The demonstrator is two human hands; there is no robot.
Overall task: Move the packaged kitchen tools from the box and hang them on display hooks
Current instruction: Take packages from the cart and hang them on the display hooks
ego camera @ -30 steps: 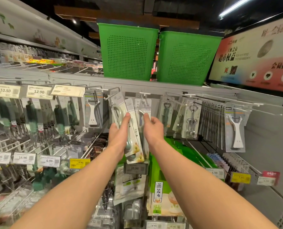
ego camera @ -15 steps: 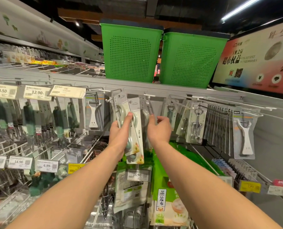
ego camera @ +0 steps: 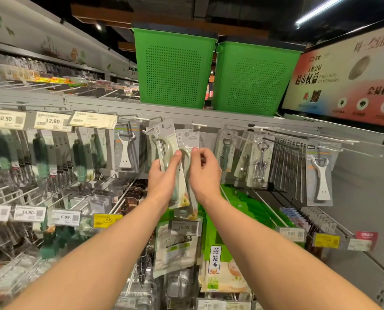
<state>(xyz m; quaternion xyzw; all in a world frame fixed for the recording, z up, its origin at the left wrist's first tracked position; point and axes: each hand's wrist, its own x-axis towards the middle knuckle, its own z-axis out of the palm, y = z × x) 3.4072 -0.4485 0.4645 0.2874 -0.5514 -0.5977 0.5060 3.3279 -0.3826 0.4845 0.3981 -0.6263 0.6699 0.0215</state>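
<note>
left of 15.90 tag (ego camera: 183, 227): tools (ego camera: 41, 157) were blurred | above it: left hand (ego camera: 164, 182) and right hand (ego camera: 205, 175) hid parts of held packages (ego camera: 166, 136)

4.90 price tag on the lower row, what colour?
Yellow. The 4.90 price tag sits beside the white 6.99 tag; head view shows it best.

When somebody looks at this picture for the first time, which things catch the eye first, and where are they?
Two big green perforated plastic baskets stand side by side on the top shelf. In the middle, below them, the left hand grips a pale card-backed tool package, and the right hand pinches a second pale package beside it. At the upper right is a large red and white poster.
</note>
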